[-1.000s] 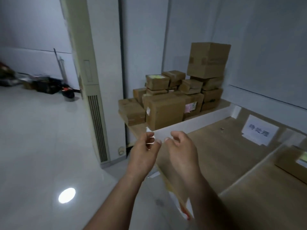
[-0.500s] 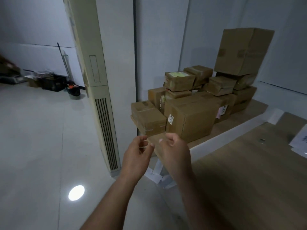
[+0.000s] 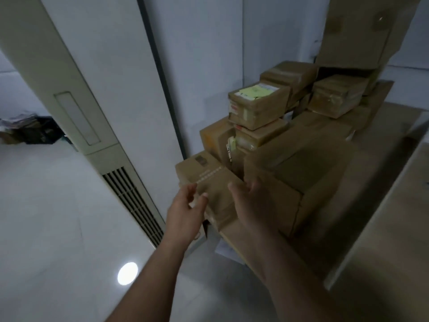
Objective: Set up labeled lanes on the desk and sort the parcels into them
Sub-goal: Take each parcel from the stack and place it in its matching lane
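A stack of brown cardboard parcels fills the left end of the wooden desk (image 3: 392, 196). The nearest one is a flat brown parcel (image 3: 209, 180) at the desk's corner. My left hand (image 3: 185, 210) reaches to its near left side with fingers loosely spread, at or just short of the cardboard. My right hand (image 3: 253, 203) hovers open over its right part, beside a larger box (image 3: 299, 168). Higher in the stack sits a parcel with a yellow-green label (image 3: 257, 101). A big carton (image 3: 362, 31) tops the pile at the upper right.
A tall cream floor-standing air conditioner (image 3: 76, 94) stands just left of the desk against the white wall. A glossy grey floor (image 3: 58, 228) lies below, with dark clutter (image 3: 32, 131) far left. White paper (image 3: 225, 249) shows under the desk edge.
The view has moved much closer to the parcel stack. Both hands, earlier together pinching a small white scrap, have separated and opened and now reach the nearest flat parcel.
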`<action>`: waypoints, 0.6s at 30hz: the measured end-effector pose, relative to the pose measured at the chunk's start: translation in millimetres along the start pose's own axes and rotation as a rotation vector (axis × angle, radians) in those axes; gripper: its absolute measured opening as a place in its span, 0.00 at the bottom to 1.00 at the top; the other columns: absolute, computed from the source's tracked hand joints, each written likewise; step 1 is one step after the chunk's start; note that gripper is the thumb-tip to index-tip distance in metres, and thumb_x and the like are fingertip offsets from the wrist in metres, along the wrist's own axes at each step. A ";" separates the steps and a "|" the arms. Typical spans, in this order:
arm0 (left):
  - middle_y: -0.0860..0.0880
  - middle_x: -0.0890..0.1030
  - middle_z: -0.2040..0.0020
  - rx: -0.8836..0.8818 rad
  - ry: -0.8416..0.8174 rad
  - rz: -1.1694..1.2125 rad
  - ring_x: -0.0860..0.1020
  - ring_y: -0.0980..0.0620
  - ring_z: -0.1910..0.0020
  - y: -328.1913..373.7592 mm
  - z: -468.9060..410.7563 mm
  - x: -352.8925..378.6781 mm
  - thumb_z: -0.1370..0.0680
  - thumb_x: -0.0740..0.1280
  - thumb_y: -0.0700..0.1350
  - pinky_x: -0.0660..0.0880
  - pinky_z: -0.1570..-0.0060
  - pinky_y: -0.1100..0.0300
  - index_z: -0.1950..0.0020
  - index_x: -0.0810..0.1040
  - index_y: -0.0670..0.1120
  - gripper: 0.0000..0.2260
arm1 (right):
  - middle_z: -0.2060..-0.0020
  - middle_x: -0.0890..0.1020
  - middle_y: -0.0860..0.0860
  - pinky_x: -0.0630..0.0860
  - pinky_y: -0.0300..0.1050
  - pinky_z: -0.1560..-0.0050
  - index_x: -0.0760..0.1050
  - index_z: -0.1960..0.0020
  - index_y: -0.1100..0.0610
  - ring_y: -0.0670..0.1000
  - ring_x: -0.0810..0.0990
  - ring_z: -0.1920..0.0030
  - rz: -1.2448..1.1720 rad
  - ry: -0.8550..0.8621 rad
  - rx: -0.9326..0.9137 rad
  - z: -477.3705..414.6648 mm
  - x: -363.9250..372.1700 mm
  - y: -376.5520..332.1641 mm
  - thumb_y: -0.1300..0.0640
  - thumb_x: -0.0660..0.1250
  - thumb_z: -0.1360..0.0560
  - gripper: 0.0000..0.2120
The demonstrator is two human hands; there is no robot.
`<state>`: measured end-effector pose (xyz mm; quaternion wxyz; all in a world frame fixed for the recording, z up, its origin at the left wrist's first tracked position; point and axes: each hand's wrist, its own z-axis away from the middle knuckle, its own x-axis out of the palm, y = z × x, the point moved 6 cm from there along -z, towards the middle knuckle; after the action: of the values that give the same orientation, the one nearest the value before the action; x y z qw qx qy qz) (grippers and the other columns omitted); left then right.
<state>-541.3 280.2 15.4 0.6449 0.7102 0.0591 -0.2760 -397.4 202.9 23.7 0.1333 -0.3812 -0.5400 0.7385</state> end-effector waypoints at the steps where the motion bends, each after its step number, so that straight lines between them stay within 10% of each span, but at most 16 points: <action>1: 0.52 0.76 0.37 -0.009 -0.007 -0.005 0.73 0.53 0.38 -6.0 -11.3 -3.1 0.22 0.64 0.52 0.71 0.40 0.56 0.33 0.71 0.50 0.18 | 0.47 0.77 0.54 0.62 0.37 0.66 0.70 0.38 0.57 0.49 0.73 0.55 0.011 -0.003 0.012 -8.4 6.6 0.5 0.46 0.61 0.23 0.19; 7: 0.48 0.72 0.32 -0.015 -0.126 -0.107 0.72 0.47 0.36 -28.0 -92.5 -7.0 0.21 0.62 0.54 0.67 0.41 0.61 0.27 0.65 0.50 0.24 | 0.29 0.66 0.55 0.68 0.49 0.38 0.56 0.24 0.56 0.56 0.68 0.32 -0.088 0.054 0.171 -43.4 35.9 3.5 0.38 0.64 0.27 0.39; 11: 0.47 0.80 0.41 0.024 -0.229 -0.044 0.78 0.47 0.43 -32.1 -144.1 -6.0 0.22 0.64 0.50 0.74 0.41 0.51 0.36 0.74 0.50 0.15 | 0.31 0.70 0.56 0.69 0.56 0.34 0.63 0.27 0.53 0.58 0.70 0.33 -0.031 0.205 0.334 -63.5 55.5 14.1 0.23 0.58 0.38 0.49; 18: 0.40 0.75 0.37 0.135 -0.368 -0.203 0.73 0.40 0.38 -30.8 -209.6 -5.7 0.21 0.62 0.46 0.70 0.43 0.54 0.34 0.72 0.39 0.17 | 0.40 0.77 0.59 0.67 0.42 0.47 0.73 0.36 0.60 0.60 0.74 0.39 0.075 0.392 0.559 -58.1 68.3 42.5 0.38 0.61 0.25 0.28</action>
<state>-493.5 485.6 -5.9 0.5646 0.6799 -0.0073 -0.4678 -393.2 268.7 -50.4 0.3064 -0.4840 -0.2666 0.7751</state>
